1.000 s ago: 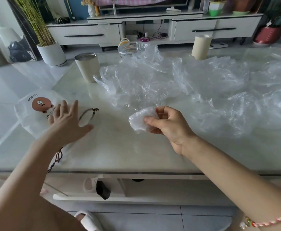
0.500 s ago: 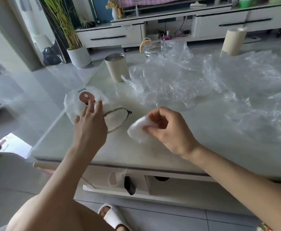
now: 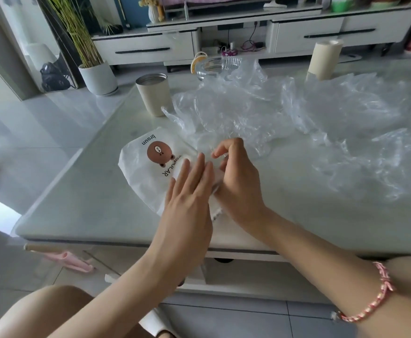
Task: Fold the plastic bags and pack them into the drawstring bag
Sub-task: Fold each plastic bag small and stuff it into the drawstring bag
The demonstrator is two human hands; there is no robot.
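- My left hand (image 3: 190, 191) lies flat on the bear-print drawstring bag (image 3: 143, 176), right hand (image 3: 236, 181) pinching the folded plastic bag (image 3: 218, 178) at its 3 o'clock edge
- Light, slippery film, I judge: grip across the folds

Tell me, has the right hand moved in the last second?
Yes. The right hand has gone left, from well right of the beige cup to the drawstring bag in front of it, beside the left hand.
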